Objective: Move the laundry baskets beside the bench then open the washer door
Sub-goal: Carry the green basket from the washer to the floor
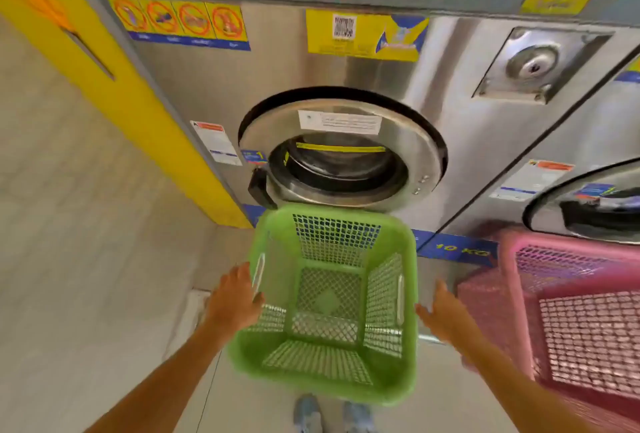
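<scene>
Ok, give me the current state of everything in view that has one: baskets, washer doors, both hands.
Green basket: empty, upright, in front of the washer door.
Pink basket: empty, to the right of the green one.
Washer door: looks shut, handle on its left.
Neighbouring washer door: only partly in view, cannot tell.
Left hand: open, at the green basket's left rim.
Right hand: open, just off its right rim.

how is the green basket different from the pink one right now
The green basket sits directly below the washer door, while the pink basket stands to its right, below the next machine. The left hand and right hand flank the green one; no hand is at the pink one. The green basket shows whole; the pink is cut off by the frame. Both are empty mesh-sided plastic.
</scene>
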